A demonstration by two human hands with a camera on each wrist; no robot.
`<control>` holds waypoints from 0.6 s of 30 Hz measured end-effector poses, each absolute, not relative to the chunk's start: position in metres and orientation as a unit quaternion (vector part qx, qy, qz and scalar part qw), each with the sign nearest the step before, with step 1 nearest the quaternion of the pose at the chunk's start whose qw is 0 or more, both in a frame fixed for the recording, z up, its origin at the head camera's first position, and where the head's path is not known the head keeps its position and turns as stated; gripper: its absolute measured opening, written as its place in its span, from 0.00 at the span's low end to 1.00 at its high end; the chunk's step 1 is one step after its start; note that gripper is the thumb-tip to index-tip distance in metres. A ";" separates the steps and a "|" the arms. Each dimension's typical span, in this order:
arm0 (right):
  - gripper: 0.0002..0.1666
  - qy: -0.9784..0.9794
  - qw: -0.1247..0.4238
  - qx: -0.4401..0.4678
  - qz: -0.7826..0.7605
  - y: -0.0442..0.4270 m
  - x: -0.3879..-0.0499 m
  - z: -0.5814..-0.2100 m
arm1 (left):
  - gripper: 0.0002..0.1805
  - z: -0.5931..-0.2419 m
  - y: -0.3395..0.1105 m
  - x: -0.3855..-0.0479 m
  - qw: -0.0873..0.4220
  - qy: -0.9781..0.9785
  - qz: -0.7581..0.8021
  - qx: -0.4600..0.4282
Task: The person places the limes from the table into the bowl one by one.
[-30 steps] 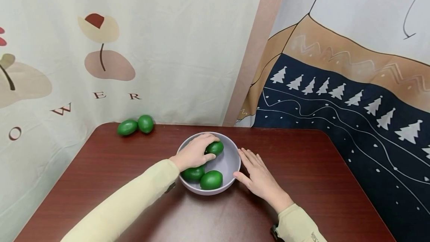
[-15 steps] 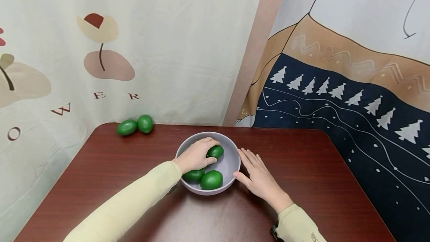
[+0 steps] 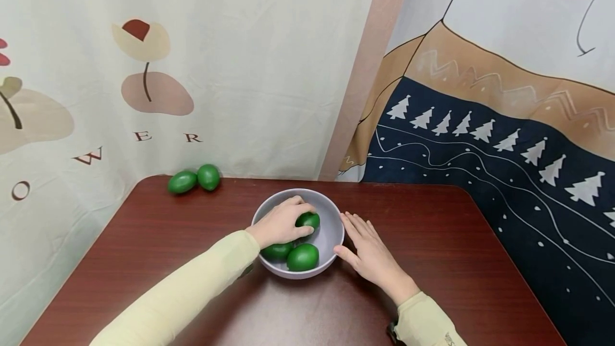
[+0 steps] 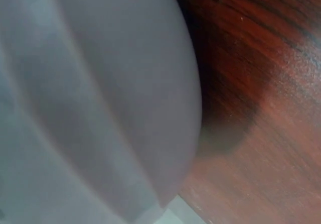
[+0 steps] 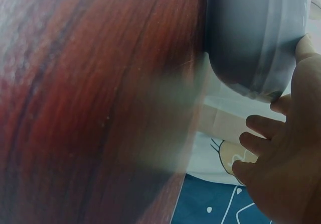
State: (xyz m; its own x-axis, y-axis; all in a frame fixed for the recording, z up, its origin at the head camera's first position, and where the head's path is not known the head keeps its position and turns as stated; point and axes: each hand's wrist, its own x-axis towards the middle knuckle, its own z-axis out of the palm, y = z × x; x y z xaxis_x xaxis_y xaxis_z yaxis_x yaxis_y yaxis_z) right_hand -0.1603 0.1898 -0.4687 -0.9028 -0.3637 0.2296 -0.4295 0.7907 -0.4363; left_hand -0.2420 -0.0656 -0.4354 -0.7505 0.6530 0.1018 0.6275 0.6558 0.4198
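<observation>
In the head view, a pale lilac bowl (image 3: pixel 331 231) stands on the table, and its outer wall (image 4: pixel 145 73) fills much of the left wrist view. My left hand (image 3: pixel 278 223) reaches over its left rim and grips a green lime (image 3: pixel 309 220) inside, thumb on the near side and fingers over the top. Two more limes lie at the near side of the bowl: one (image 3: pixel 302 257) in plain sight, the other (image 3: pixel 277 252) partly under my left hand. My right hand (image 3: pixel 370 255), its fingers straight, touches the bowl's right side; the right wrist view shows its fingertips at the wall.
Two other limes, a left one (image 3: pixel 182 182) and a right one (image 3: pixel 209 177), lie side by side at the table's far left corner. Printed cloth (image 3: pixel 269 68) hangs behind the dark red wooden table (image 3: pixel 423 228).
My left hand has come slightly lower and nearer in the bowl with the lime in its grip. The right hand and the other limes have stayed in place.
</observation>
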 end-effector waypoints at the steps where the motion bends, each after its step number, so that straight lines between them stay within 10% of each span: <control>1: 0.45 -0.944 0.067 0.210 0.246 0.190 -0.160 -0.469 | 0.20 -0.435 -0.066 -0.242 0.028 0.909 0.219 0.352; 18: 0.45 -0.945 0.066 0.209 0.244 0.188 -0.161 -0.468 | 0.15 -0.432 -0.069 -0.236 0.020 0.901 0.230 0.367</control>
